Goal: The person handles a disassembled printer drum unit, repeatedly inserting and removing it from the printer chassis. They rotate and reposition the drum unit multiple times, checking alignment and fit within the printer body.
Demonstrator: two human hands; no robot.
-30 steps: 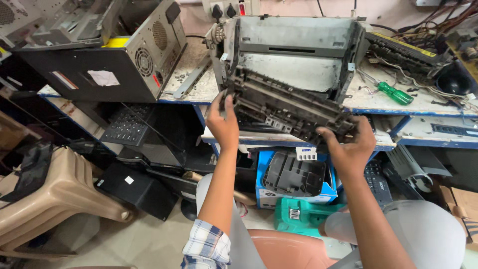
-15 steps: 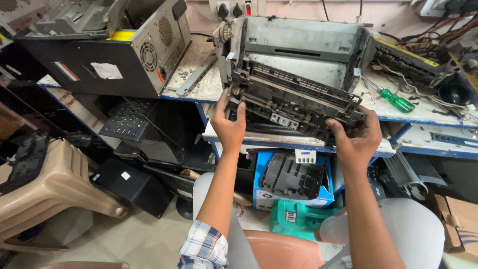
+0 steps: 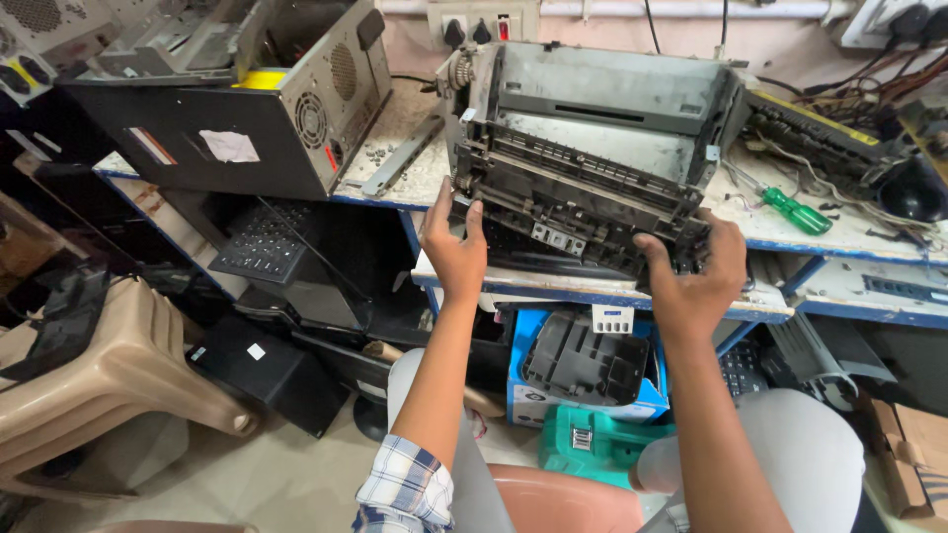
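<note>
A stripped grey printer chassis (image 3: 592,148) with its covers off stands on the worn white workbench (image 3: 395,148). My left hand (image 3: 452,247) grips its front lower left corner, thumb and fingers around the black frame. My right hand (image 3: 696,276) holds the front lower right edge of the same chassis. Both forearms reach up from my lap, the left with a rolled checked sleeve.
An open computer case (image 3: 227,109) lies on the bench at left. A green screwdriver (image 3: 798,212) and loose cables sit at right. Under the bench are a keyboard (image 3: 262,247), a blue box holding a black part (image 3: 583,365), and a beige plastic chair (image 3: 109,375).
Both hands have pushed the chassis up and back onto the bench, tilting it more upright. My view has drifted slightly left and closer.
</note>
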